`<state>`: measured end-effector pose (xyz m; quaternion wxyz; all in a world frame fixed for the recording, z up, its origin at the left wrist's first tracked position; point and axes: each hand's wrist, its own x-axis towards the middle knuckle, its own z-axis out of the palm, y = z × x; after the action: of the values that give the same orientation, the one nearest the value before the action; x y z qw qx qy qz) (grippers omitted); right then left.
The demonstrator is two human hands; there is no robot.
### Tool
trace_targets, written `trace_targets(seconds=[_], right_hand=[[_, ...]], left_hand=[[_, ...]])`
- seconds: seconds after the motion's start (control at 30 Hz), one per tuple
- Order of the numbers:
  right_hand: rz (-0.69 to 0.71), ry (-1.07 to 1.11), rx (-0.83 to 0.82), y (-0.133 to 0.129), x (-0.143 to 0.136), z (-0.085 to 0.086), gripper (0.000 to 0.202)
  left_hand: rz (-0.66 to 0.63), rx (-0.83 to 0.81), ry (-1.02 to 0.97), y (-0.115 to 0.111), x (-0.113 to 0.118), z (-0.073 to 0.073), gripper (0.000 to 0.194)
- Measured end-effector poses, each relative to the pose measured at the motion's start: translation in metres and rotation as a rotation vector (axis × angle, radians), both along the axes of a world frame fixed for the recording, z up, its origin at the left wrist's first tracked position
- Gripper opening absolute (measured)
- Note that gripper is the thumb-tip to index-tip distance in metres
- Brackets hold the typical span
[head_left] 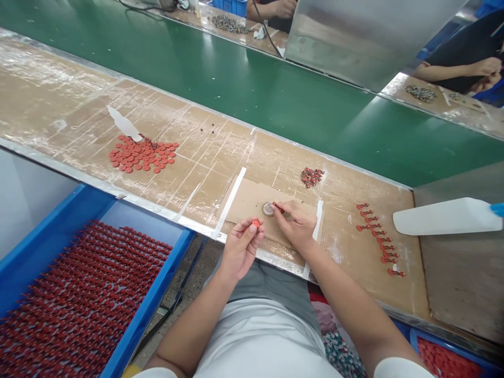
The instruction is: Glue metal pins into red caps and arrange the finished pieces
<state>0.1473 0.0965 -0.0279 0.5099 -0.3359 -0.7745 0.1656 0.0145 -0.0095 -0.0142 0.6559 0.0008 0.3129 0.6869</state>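
Pinched between the fingers of my left hand (243, 247) is a round red disc (255, 223). My right hand (294, 221) is closed on a small dark red part, held at a small round dish (268, 209) on a cardboard sheet (248, 198). White tape strips border the sheet on both sides. Many loose red discs (137, 156) lie on the bench to the left. A small heap of red and dark parts (312, 177) sits beyond my right hand. Red pieces with dark parts (381, 232) stand in rows at the right.
A white bottle (444, 216) lies at the right end. The green belt (236, 89) runs behind the bench. At lower left, a blue tray (88, 202) holds rows of red pieces. Across the belt, other people's hands (486, 71) show near metal panels.
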Motion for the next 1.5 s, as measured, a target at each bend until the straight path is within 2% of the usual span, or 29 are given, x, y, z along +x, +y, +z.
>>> trace_targets(seconds=[0.17, 0.3, 0.37, 0.47, 0.57, 0.7, 0.87, 1.03, 1.2, 1.5], right_hand=[[0.009, -0.009, -0.02, 0.0, 0.0, -0.001, 0.021], [-0.012, 0.02, -0.104, -0.002, -0.001, 0.0, 0.019], [-0.067, 0.116, -0.211, -0.004, -0.002, 0.003, 0.022], [-0.103, 0.381, -0.471, -0.007, -0.003, 0.013, 0.026], [-0.061, 0.636, -0.706, -0.01, -0.001, 0.029, 0.021], [0.023, 0.801, -0.837, -0.023, 0.004, 0.048, 0.016], [0.08, 0.756, -0.756, -0.049, 0.01, 0.053, 0.017], [0.019, 0.562, -0.64, -0.064, 0.016, 0.05, 0.02], [0.027, 0.404, -0.41, -0.066, 0.022, 0.048, 0.022], [0.068, 0.337, -0.302, -0.065, 0.024, 0.046, 0.036]], left_hand=[[0.002, -0.005, -0.01, 0.0, -0.001, 0.001, 0.02], [-0.009, -0.005, -0.006, -0.001, -0.001, 0.002, 0.02], [-0.015, -0.006, -0.002, -0.001, -0.001, 0.002, 0.02], [-0.019, -0.019, 0.006, -0.001, 0.0, 0.003, 0.021], [-0.035, -0.019, 0.011, 0.001, 0.004, 0.008, 0.021], [-0.073, 0.006, 0.011, 0.004, 0.012, 0.02, 0.021], [-0.122, 0.036, -0.008, 0.005, 0.023, 0.031, 0.019], [-0.131, 0.014, 0.002, 0.003, 0.031, 0.031, 0.022], [-0.107, 0.009, 0.013, 0.003, 0.036, 0.031, 0.022], [-0.094, 0.027, 0.037, 0.003, 0.041, 0.029, 0.018]])
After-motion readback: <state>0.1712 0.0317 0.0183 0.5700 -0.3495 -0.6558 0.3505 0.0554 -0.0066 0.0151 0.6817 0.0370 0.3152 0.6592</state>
